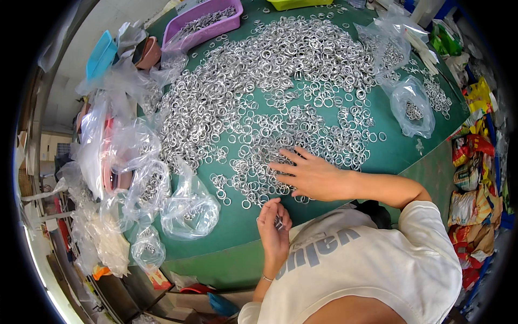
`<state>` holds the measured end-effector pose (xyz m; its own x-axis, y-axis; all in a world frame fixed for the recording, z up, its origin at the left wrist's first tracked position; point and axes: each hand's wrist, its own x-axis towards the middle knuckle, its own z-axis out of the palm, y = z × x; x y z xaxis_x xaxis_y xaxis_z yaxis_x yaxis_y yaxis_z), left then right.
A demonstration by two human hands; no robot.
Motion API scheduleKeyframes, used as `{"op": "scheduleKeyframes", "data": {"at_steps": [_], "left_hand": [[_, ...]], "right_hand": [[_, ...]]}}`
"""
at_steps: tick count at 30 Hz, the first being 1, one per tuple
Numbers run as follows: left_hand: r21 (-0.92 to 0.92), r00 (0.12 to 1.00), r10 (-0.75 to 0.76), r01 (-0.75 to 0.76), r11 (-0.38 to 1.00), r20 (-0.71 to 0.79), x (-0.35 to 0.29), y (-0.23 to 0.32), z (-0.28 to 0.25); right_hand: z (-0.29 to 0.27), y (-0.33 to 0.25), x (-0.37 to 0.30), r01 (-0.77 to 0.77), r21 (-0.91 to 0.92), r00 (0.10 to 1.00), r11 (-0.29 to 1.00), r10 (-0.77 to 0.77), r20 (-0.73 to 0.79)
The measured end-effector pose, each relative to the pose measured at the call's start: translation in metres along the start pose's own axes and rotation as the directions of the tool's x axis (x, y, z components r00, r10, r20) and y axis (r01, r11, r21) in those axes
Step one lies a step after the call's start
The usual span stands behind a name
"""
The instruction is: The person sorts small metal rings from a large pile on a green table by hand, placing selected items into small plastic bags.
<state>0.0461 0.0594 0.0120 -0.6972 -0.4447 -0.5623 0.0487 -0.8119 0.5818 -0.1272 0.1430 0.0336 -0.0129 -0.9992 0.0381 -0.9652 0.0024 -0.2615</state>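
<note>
My left hand is by the near edge of the green table, palm up with the fingers curled. Between its fingers and palm are a few small silver metal rings, partly hidden. My right hand lies palm down with its fingers spread, touching the near side of a loose pile of silver rings. Behind this pile, a much larger heap of the same rings curves across the table from left to far right.
Clear plastic bags with rings crowd the left side. Another bag of rings lies at the right. A purple bin with metal parts stands at the back, near a turquoise tray. Colourful packages line the right beyond the table.
</note>
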Motion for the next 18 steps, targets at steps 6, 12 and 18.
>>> {"op": "scheduleKeyframes", "data": {"at_steps": [6,12,18], "left_hand": [[0.072,0.998,0.000,0.004,0.997,-0.059,-0.002,-0.001,0.002],[0.029,0.991,-0.063,0.060,0.998,0.119,0.002,-0.004,-0.002],[0.024,0.997,-0.062,0.061,0.998,0.042,0.001,0.000,-0.004]], "right_hand": [[-0.021,0.056,0.015,-0.259,0.314,0.928,0.913,0.325,-0.180],[0.016,0.037,0.015,-0.169,0.085,0.969,0.982,0.181,-0.168],[-0.020,0.037,0.037,-0.221,0.263,0.962,0.939,0.254,-0.098]]}}
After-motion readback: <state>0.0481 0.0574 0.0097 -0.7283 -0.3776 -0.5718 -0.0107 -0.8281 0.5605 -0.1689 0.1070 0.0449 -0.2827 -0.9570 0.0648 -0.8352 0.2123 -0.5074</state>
